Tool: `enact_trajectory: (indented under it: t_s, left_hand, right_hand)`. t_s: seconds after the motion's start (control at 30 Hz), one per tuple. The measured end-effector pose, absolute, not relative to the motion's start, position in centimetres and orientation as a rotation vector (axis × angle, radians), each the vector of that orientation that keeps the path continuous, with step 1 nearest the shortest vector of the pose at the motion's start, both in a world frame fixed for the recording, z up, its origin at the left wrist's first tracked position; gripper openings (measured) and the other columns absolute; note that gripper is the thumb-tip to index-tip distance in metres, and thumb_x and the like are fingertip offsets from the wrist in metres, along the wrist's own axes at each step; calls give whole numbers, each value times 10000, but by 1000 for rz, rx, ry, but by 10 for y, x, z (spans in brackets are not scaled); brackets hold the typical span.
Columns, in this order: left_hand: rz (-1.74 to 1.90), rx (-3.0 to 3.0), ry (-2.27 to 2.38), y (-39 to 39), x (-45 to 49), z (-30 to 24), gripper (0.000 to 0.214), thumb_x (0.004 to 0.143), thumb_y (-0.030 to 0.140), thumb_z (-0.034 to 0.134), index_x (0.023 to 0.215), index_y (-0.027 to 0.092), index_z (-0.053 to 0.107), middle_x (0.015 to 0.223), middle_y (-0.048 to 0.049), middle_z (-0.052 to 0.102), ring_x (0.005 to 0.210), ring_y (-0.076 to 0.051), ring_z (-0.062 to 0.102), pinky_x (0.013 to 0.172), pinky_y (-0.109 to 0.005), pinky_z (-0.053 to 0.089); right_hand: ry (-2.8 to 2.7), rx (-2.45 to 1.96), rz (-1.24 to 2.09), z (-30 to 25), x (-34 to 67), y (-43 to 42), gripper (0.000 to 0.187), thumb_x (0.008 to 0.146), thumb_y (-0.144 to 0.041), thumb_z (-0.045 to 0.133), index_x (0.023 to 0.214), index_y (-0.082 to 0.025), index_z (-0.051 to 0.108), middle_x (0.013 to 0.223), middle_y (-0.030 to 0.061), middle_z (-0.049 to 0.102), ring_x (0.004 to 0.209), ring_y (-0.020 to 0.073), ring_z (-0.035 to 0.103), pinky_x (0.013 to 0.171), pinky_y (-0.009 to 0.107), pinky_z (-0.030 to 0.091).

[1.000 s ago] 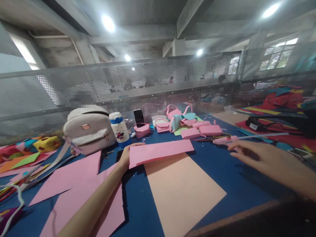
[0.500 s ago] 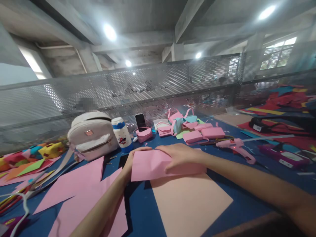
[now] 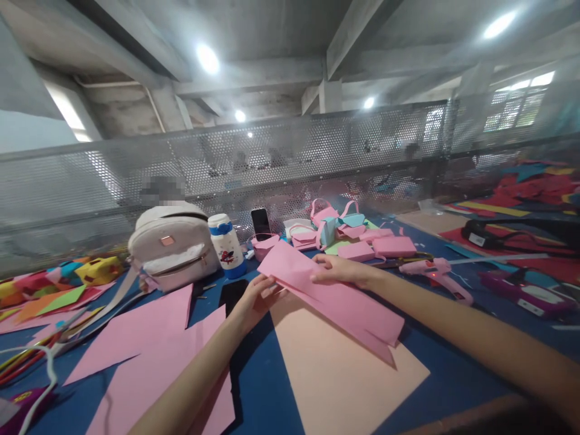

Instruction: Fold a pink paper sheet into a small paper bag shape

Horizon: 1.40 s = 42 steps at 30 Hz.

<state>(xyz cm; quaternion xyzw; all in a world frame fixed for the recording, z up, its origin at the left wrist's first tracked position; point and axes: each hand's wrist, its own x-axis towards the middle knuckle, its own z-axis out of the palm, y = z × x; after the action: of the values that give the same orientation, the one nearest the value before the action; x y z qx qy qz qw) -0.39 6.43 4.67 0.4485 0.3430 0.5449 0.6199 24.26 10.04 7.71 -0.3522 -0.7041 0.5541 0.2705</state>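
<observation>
Blue table, perforated metal screen behind | I see folded pink paper above peach sheet, long axis diagonal, one end far-left toward bottle, other near-right | left hand pinching far-left end, right hand gripping far edge | backpack beside bottle; right forearm between paper and pink glue gun

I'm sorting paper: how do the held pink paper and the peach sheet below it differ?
The pink paper is folded; the peach sheet is flat. The left hand and right hand hold the pink paper, while the peach sheet lies on the table. Both look plain.
</observation>
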Motion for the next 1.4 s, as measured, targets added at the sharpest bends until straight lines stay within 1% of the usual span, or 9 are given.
enact_trajectory:
  t_s: [0.1, 0.23, 0.33, 0.43, 0.57, 0.73, 0.93, 1.17, 1.4]
  left_hand:
    - [1186, 1009, 744, 56, 7, 49, 398, 641, 291, 845, 990, 174, 691, 1012, -67, 725, 948, -223, 678, 909, -355, 525]
    - [1139, 981, 742, 49, 20, 45, 386, 641, 429, 858, 846, 155, 680, 853, -60, 721, 811, -212, 690, 817, -363, 560]
    - [1123, 969, 756, 46, 25, 39, 443, 651, 520, 830, 795, 130, 678, 769, -64, 711, 789, -221, 693, 844, -379, 553]
    - [1120, 961, 792, 46, 28, 34, 371, 683, 426, 837, 801, 108, 686, 763, -79, 723, 801, -230, 704, 854, -358, 547]
    - [1132, 945, 837, 46, 29, 29, 326, 717, 325, 822, 913, 97, 698, 884, -125, 750, 806, -256, 721, 805, -358, 565]
    - [1174, 927, 864, 48, 28, 25, 396, 715, 331, 819, 999, 90, 686, 951, -156, 749, 897, -308, 716, 785, -380, 583]
    - [1232, 906, 887, 49, 29, 21, 439, 685, 367, 838, 998, 102, 680, 962, -144, 750, 928, -308, 709, 802, -368, 584]
    - [1243, 911, 906, 44, 29, 26, 510, 685, 404, 832, 1068, 117, 654, 1039, -154, 733, 937, -317, 705, 835, -397, 572]
    - [1193, 974, 890, 40, 29, 27, 563, 722, 461, 794, 1128, 103, 639, 1100, -181, 711, 1004, -355, 679, 882, -432, 546]
  right_hand:
    - [-1739, -979, 1601, 59, 240, 96, 601, 617, -581, 775, 994, -200, 503, 1011, 55, 681, 896, 223, 673, 780, 336, 529]
    - [-1621, -1009, 1673, 37, 233, 91, 678, 554, -596, 824, 1004, -197, 511, 999, 59, 683, 899, 227, 675, 791, 345, 529]
    - [-1576, -995, 1722, 29, 230, 90, 708, 508, -562, 863, 996, -194, 507, 975, 60, 693, 879, 234, 681, 788, 358, 532]
    - [-1548, -955, 1769, 28, 231, 87, 710, 498, -525, 880, 1006, -186, 520, 1001, 76, 703, 891, 253, 689, 789, 376, 540]
    - [-1560, -818, 1858, 29, 236, 83, 651, 578, -420, 873, 1105, -180, 576, 1077, 87, 702, 964, 270, 683, 848, 401, 539]
    - [-1648, -720, 1809, 22, 237, 85, 594, 618, -320, 851, 1144, -152, 630, 1064, 89, 713, 944, 258, 682, 864, 383, 530]
    - [-1650, -721, 1822, 27, 237, 80, 576, 596, -285, 850, 1114, -125, 655, 1022, 92, 720, 920, 263, 680, 849, 382, 533]
    - [-1660, -627, 1990, 33, 242, 72, 546, 651, -245, 837, 1154, -156, 643, 1033, 75, 713, 951, 235, 672, 840, 343, 541]
    - [-1675, -570, 2127, 31, 244, 74, 588, 667, -211, 838, 1212, -190, 616, 1058, 70, 703, 939, 209, 673, 809, 312, 550]
